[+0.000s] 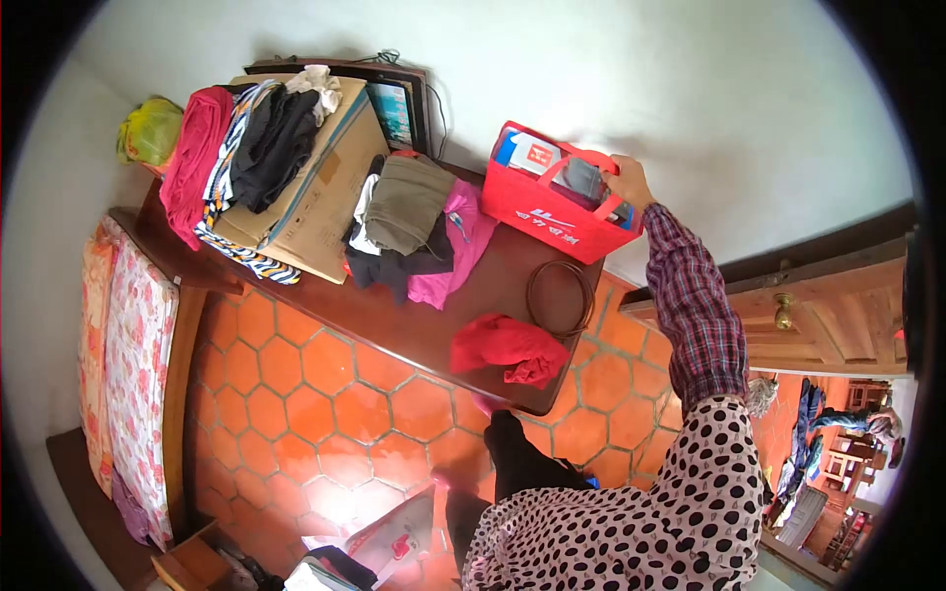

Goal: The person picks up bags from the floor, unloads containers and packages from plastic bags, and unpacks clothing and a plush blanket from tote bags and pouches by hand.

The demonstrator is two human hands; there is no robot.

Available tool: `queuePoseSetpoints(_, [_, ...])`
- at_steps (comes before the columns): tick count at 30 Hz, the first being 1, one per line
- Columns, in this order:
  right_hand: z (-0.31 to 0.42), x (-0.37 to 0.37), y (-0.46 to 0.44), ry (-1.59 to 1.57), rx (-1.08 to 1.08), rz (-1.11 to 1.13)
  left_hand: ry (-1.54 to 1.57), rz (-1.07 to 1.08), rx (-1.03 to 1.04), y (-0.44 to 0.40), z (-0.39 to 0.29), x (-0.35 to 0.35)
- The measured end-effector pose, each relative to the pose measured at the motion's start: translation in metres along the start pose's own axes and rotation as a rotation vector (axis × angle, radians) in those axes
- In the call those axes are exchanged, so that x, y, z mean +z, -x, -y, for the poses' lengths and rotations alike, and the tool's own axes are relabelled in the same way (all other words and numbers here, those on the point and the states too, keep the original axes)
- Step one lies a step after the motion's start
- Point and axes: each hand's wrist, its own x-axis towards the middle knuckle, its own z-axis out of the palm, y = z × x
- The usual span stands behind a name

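Observation:
My right hand [629,183], in a plaid sleeve, is closed at the right top edge of a red shopping bag [552,219], by its strap. The bag has white lettering and stands upright at the table's back edge near the wall. Inside it are a blue and white box [532,153] and grey and dark items that I cannot make out. In front of the bag, a coiled brown belt or cord [560,298] lies on the dark table [365,320]. A crumpled red cloth [507,350] sits at the table's near corner. My left hand is out of view.
Left of the bag lie folded clothes [409,202] and a cardboard box [315,217] with more clothes on it. A screen [394,113] stands behind. A wooden door [838,305] is at right, a flowered mattress [138,345] at left. A clear plastic bag [394,537] lies on the tiled floor.

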Motion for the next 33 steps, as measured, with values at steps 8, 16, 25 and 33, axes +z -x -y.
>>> queuePoseSetpoints(8, [0.001,-0.027,-0.041,0.032,-0.211,-0.268,-0.100,-0.018,0.031,0.001,-0.006,-0.013])
queuePoseSetpoints(16, [-0.010,-0.011,-0.004,0.388,-0.285,-0.043,-0.164,-0.025,0.072,0.000,-0.007,-0.038])
queuePoseSetpoints(25, [-0.074,0.077,0.243,-0.078,0.036,-0.059,-0.218,-0.066,0.092,0.010,-0.003,-0.076])
queuePoseSetpoints(33, [-0.119,0.192,0.284,0.545,-0.079,0.603,-0.148,-0.038,0.081,0.018,0.011,-0.096])
